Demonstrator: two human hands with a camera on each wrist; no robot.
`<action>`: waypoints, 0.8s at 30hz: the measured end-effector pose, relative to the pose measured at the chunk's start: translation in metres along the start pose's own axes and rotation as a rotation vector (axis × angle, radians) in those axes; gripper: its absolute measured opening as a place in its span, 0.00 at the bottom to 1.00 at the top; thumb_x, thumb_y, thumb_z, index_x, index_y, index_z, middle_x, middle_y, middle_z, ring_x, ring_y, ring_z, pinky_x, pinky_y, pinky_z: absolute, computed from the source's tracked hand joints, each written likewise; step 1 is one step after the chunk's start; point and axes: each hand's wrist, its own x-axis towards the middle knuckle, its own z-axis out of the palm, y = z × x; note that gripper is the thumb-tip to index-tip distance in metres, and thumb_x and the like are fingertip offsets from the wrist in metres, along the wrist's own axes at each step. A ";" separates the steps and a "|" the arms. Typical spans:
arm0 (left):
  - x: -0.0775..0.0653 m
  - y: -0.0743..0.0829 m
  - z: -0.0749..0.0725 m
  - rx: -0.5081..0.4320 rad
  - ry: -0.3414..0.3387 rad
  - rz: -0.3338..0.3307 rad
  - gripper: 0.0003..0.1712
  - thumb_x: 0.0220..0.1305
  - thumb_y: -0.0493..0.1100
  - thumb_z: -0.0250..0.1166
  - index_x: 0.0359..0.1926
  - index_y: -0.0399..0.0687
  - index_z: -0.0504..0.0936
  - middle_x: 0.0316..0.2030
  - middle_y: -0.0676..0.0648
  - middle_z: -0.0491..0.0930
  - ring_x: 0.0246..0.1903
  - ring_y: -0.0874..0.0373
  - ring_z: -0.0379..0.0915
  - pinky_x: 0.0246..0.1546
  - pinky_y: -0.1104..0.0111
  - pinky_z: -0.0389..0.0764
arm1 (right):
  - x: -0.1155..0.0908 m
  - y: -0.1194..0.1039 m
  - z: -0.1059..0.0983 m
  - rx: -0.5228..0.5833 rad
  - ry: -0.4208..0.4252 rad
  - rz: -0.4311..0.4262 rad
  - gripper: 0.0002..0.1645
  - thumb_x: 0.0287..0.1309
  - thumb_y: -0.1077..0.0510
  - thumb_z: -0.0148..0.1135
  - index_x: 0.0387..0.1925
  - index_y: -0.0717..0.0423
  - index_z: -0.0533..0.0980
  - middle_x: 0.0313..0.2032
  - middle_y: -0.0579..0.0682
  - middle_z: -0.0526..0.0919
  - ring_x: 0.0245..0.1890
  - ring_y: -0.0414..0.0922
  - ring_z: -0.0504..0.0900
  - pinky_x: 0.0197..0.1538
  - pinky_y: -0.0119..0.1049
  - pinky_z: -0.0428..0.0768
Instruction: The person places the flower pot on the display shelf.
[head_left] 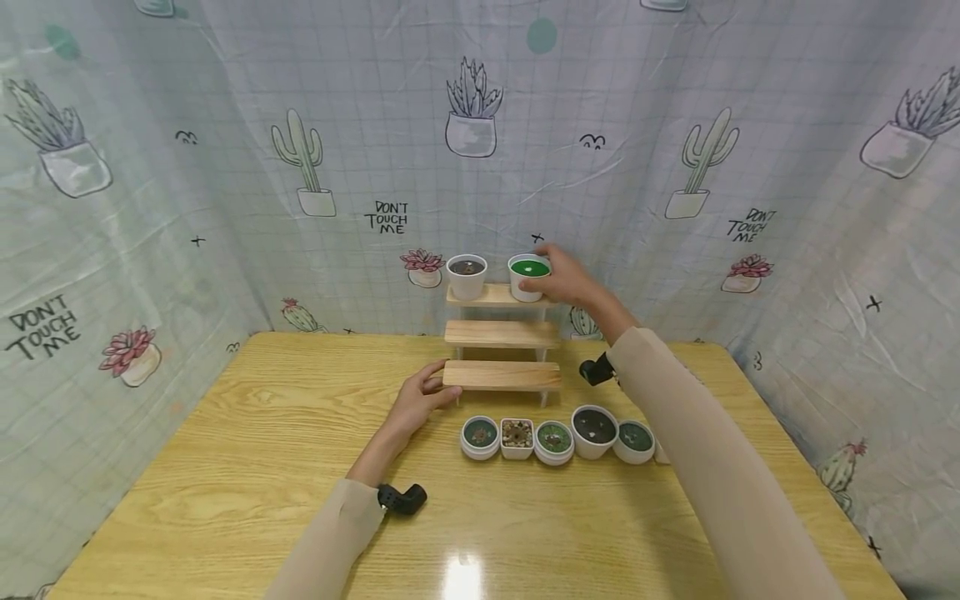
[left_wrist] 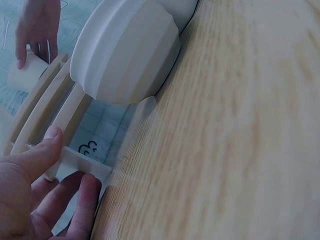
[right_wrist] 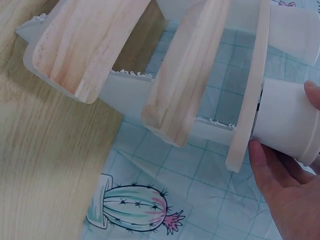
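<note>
A three-step wooden stand (head_left: 501,333) with white side supports stands toward the back of the table. On its top step, at the right end, my right hand (head_left: 562,278) grips a white pot with a green top (head_left: 529,285); the right wrist view shows this white pot (right_wrist: 287,117) right at the step's surface. Another white pot with a dark top (head_left: 468,280) sits at the left end of that step. My left hand (head_left: 415,402) holds the left end of the lowest step, its thumb on the board's end and fingers around the white support (left_wrist: 85,162).
In front of the stand is a row of small pots: a round pot (head_left: 480,438), a square pot with pebbles (head_left: 517,439), a green-topped round pot (head_left: 554,442), a taller dark-topped pot (head_left: 594,432) and another round pot (head_left: 633,442). A printed curtain (head_left: 360,167) hangs behind.
</note>
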 end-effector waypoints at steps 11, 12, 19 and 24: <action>0.001 -0.002 0.000 0.002 -0.011 0.004 0.46 0.68 0.49 0.72 0.80 0.51 0.61 0.65 0.37 0.79 0.61 0.46 0.80 0.67 0.50 0.73 | 0.000 0.005 0.003 0.011 0.013 -0.009 0.56 0.62 0.48 0.72 0.80 0.58 0.50 0.67 0.64 0.72 0.62 0.59 0.76 0.66 0.55 0.75; 0.002 -0.002 0.000 0.002 -0.013 0.003 0.46 0.67 0.49 0.72 0.80 0.52 0.61 0.65 0.37 0.79 0.62 0.46 0.80 0.67 0.50 0.73 | 0.000 0.006 0.003 0.012 0.012 -0.007 0.57 0.62 0.48 0.72 0.80 0.58 0.50 0.68 0.64 0.71 0.63 0.59 0.76 0.66 0.55 0.75; 0.001 -0.001 0.001 0.003 -0.007 0.005 0.45 0.67 0.48 0.72 0.80 0.51 0.61 0.65 0.37 0.80 0.61 0.47 0.81 0.66 0.51 0.74 | -0.005 0.012 -0.001 0.058 -0.021 -0.047 0.61 0.61 0.52 0.74 0.81 0.60 0.45 0.67 0.66 0.71 0.65 0.60 0.75 0.67 0.55 0.74; 0.000 -0.001 0.000 0.001 -0.008 0.016 0.44 0.68 0.47 0.71 0.80 0.50 0.61 0.64 0.37 0.80 0.59 0.48 0.82 0.65 0.53 0.75 | -0.016 0.014 -0.007 0.067 -0.040 -0.057 0.61 0.61 0.53 0.74 0.81 0.60 0.44 0.69 0.68 0.69 0.70 0.62 0.71 0.70 0.58 0.73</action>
